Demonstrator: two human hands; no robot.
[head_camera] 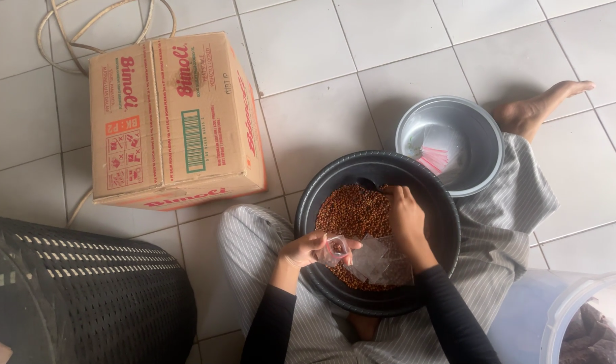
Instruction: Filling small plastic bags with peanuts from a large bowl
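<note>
A black round basin [321,195] rests on my lap, holding a heap of small reddish-brown peanuts [348,209]. My left hand [306,249] grips a small clear plastic bag [335,251] at the basin's near-left rim, the bag mouth facing the heap. My right hand [406,219] reaches down into the peanuts, fingers curled among them. A loose pile of empty clear plastic bags [382,263] lies in the basin between both wrists.
A grey metal bowl [480,145] with red-and-white bits inside stands to the right by my bare foot [534,108]. A cardboard box [173,118] lies on the tiled floor at left, a black woven basket [79,290] at lower left, a translucent bucket [564,323] at lower right.
</note>
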